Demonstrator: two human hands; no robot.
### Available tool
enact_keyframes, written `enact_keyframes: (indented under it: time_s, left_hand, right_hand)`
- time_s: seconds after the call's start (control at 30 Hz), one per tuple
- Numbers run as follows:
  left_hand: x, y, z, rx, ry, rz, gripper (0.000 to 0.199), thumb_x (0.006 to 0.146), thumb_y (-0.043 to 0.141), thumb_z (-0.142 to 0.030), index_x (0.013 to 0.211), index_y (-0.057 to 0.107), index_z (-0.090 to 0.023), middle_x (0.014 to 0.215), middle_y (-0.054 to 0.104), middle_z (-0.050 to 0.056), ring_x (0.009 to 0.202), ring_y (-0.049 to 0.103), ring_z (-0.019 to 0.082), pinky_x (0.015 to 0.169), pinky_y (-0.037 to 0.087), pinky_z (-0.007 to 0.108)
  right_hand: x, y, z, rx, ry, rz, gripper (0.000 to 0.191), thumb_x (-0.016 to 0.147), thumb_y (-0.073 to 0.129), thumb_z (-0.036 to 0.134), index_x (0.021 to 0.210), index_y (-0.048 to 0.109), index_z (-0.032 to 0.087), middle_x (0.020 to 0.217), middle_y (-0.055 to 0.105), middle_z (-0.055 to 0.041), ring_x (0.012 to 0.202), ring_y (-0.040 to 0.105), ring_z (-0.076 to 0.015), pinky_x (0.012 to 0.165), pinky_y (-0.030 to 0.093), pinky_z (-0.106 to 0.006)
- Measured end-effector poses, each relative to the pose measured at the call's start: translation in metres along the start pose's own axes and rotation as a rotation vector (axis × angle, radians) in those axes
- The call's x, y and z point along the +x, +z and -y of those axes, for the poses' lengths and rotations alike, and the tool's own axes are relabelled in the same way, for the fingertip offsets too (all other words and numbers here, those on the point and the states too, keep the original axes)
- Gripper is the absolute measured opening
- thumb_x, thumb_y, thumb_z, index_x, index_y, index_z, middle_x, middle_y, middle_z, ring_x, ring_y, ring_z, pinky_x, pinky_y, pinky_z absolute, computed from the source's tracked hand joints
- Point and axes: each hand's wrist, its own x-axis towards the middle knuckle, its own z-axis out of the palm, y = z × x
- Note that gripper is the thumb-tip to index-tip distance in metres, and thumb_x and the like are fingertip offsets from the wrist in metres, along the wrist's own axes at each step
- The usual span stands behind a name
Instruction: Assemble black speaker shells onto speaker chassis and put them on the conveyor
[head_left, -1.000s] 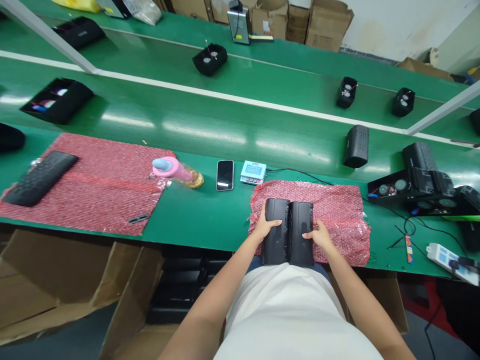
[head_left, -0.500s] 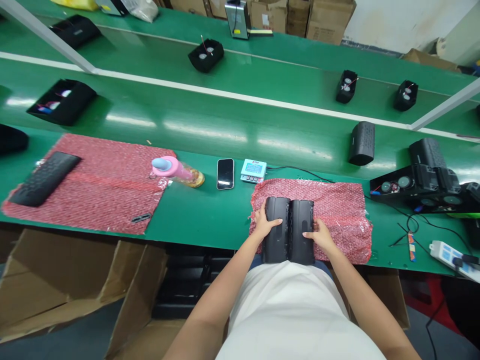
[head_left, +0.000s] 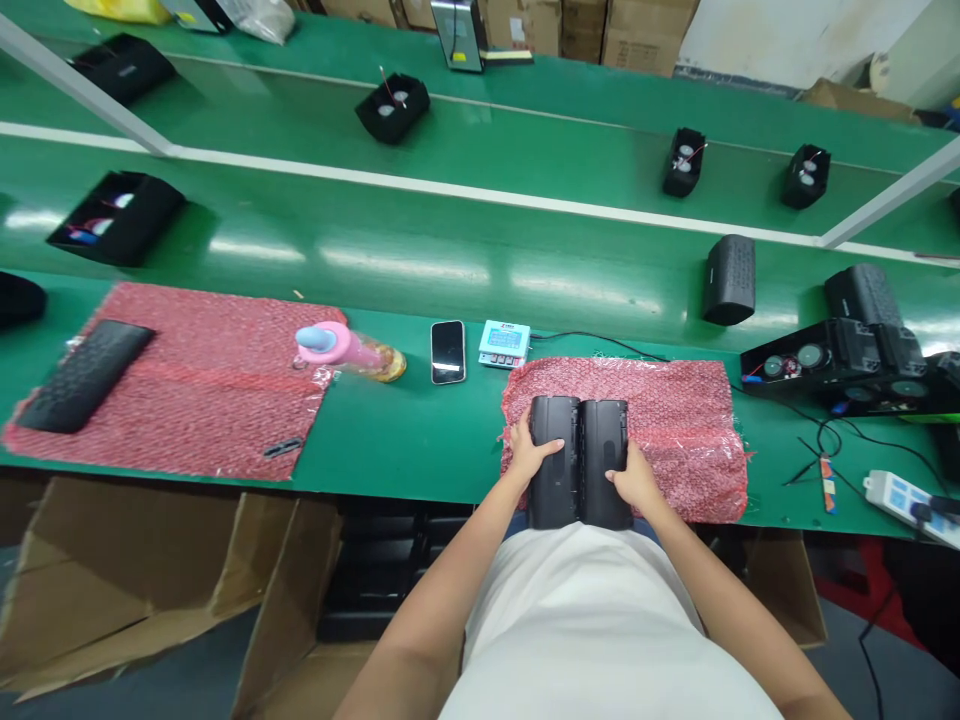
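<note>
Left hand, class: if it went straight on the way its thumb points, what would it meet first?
The left black casing, which the left hand touches; beyond it, probably the right black casing, though depth is unclear.

Two elongated black casings lie side by side: one [head_left: 555, 470] under the left hand [head_left: 528, 452], the other [head_left: 604, 468] under the right hand [head_left: 634, 478].

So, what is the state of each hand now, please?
Left hand: holding the left black casing, thumb on top.
Right hand: holding the right black casing, thumb on top.
</note>
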Motion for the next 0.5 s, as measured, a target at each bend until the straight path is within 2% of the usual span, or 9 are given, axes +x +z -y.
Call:
enact_keyframes:
  time_s: [0.3, 0.5]
  left_hand:
    - [0.0034, 0.0004, 0.0075, -0.072, -0.022, 0.022, 0.096, 0.050, 0.082, -0.027, 0.135, 0.036, -0.030, 0.133, 0.041, 0.007, 0.128, 0.034, 0.030, 0.108, 0.026, 0.045]
    - [-0.0009, -0.0015, 0.0006, 0.033, -0.016, 0.006, 0.097, 0.051, 0.081, -0.031, 0.137, 0.036, -0.027, 0.128, 0.041, 0.009, 0.127, 0.034, 0.031, 0.108, 0.024, 0.044]
  right_hand:
    - [0.0002, 0.0008, -0.0045, -0.042, -0.014, 0.009, 0.061, 0.059, 0.067, 0.012, 0.117, 0.047, 0.020, 0.116, 0.060, -0.0118, 0.110, 0.056, -0.0270, 0.096, 0.041, -0.040]
    - [0.0026, 0.0020, -0.0081, -0.030, -0.016, 0.015, 0.059, 0.059, 0.068, 0.013, 0.114, 0.048, 0.020, 0.116, 0.060, -0.0107, 0.110, 0.055, -0.0253, 0.098, 0.039, -0.040]
